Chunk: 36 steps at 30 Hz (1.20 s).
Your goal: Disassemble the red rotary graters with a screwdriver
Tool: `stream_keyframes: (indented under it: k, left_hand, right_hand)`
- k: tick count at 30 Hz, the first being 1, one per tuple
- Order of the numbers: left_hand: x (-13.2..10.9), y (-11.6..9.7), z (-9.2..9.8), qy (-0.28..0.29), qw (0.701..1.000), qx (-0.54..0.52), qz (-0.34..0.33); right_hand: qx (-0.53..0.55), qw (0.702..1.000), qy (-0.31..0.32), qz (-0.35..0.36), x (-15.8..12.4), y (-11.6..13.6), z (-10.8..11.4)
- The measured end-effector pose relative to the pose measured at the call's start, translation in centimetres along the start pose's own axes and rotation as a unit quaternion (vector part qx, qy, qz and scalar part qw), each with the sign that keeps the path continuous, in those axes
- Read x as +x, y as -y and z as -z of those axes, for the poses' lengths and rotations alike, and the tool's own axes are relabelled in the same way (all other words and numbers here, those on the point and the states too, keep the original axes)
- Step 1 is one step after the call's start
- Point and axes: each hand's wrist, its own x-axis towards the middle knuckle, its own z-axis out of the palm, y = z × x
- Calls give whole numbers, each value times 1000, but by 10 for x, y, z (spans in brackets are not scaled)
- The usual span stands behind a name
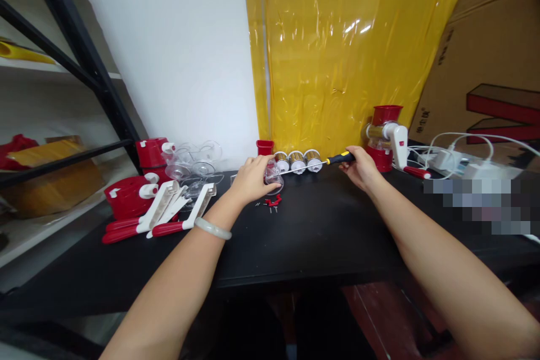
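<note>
My left hand [252, 179] is closed around a clear plastic part [276, 184], holding it on the black table. In my right hand [358, 167] is a screwdriver [341, 157] with a black and yellow handle. Its long shaft points left, and the tip reaches the clear part; whether it sits on a screw I cannot tell. Small red pieces [273, 201] and several screws [270, 210] lie just in front of the clear part. Behind the shaft stand three grater drums [313, 161] with white ends, beside a red hopper [265, 147].
Red bases [126, 196], clear plastic parts [200, 163] and white crank arms with red handles [181, 227] crowd the left. An assembled red and white rotary grater [383, 132] stands right, near a power strip with cables [481, 166]. A yellow plastic sheet [337, 56] hangs behind.
</note>
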Motion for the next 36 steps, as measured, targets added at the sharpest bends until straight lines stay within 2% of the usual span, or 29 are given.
stream_keyframes:
  k: [3, 6, 10, 13, 18, 21, 23, 29, 32, 36]
  left_hand:
    - [0, 0, 0, -1, 1000, -2, -3]
    - [0, 0, 0, 1, 1000, -3, -2]
    - [0, 0, 0, 1, 1000, -2, -1]
    - [0, 0, 0, -1, 1000, 0, -5]
    - [0, 1, -1, -4, 1000, 2, -7]
    - [0, 1, -1, -3, 1000, 3, -6]
    - [0, 1, -1, -2, 1000, 2, -7]
    - [1, 2, -2, -4, 1000, 0, -6]
    - [1, 2, -2, -1, 1000, -4, -4]
    - [1, 2, -1, -1, 1000, -3, -2]
  right_hand:
    - [58, 997, 26, -35, -2, 4, 1]
    - [47, 998, 33, -41, 0, 3, 3]
    - [-57, 998, -8, 10, 4, -4, 4]
    - [-84, 995, 4, 43, 5, -7, 4]
    - [-1, 1000, -2, 6, 1, -3, 1]
    - [47, 998, 24, -19, 0, 1, 2]
    - [41, 998, 34, -17, 0, 1, 3]
    - [-58, 998, -2, 36, 3, -6, 2]
    - [-35, 999, 8, 39, 4, -7, 0]
    - [36, 999, 13, 0, 2, -3, 1]
